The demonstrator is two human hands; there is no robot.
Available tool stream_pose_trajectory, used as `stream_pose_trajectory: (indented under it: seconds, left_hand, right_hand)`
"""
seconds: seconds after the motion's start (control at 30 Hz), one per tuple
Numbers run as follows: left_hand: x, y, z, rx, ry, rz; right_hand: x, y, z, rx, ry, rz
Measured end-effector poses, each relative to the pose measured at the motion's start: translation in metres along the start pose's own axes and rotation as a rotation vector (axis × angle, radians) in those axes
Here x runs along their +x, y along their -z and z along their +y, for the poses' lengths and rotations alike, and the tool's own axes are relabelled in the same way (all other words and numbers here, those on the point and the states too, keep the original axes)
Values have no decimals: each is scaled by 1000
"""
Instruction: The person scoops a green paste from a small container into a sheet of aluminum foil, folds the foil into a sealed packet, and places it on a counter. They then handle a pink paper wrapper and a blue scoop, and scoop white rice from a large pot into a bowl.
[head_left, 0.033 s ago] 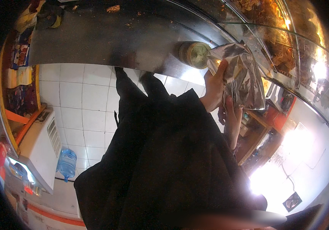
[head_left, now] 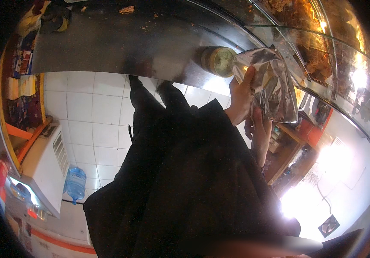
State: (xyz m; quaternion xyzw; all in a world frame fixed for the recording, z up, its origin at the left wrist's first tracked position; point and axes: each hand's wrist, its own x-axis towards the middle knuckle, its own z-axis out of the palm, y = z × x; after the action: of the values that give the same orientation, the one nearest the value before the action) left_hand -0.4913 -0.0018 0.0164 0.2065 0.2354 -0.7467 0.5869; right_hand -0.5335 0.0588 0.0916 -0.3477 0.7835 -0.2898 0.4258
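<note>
A crumpled, shiny silver foil bag (head_left: 275,92) is held up at the right, between the dark counter and my body. My left hand (head_left: 241,94) grips its near left side, thumb laid across the front of the foil. Lower down, my right hand (head_left: 260,131) holds the bag's bottom edge, fingers partly tucked behind it. A round container (head_left: 223,61) with a pale greenish top stands on the counter, right beside the bag's upper left corner. What the bag contains is hidden.
The dark counter (head_left: 107,38) carries scattered brown crumbs and one larger piece (head_left: 127,9). At upper right is a lit glass display case (head_left: 318,47) with browned food. A blue water bottle (head_left: 75,185) rests near a white appliance (head_left: 47,163). Wooden shelving (head_left: 286,159) stands beyond my right arm.
</note>
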Motion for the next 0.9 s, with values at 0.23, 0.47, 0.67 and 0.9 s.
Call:
stream_pose_trajectory:
  seconds: [0.23, 0.47, 0.67, 0.9]
  left_hand:
    - [2, 9, -9, -25, 43, -3]
    - [-4, 6, -7, 33, 57, -30]
    - [-11, -5, 3, 97, 67, 43]
    - [-9, 3, -16, 34, 13, 17]
  right_hand:
    - [5, -3, -5, -183, 21, 63]
    - [3, 3, -3, -151, 98, 78]
    - [8, 17, 13, 157, 286, 261]
    - [10, 8, 3, 138, 423, 431]
